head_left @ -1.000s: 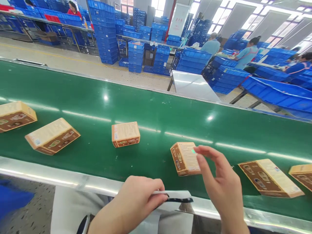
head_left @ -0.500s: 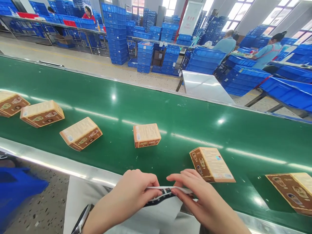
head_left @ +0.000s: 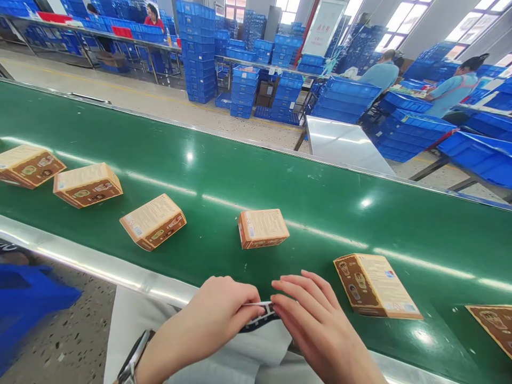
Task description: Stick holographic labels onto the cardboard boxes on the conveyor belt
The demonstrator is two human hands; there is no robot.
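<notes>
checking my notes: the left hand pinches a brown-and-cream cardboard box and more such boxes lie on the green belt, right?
Not quite: the head view shows the left hand pinching a thin, flat white-and-black strip, not a box. Brown-and-cream cardboard boxes do lie on the green belt.

Bright; windows overexposed; glare streaks across green belt; lower-left blue object blurred.

Factory: conveyor belt, stacked crates
</notes>
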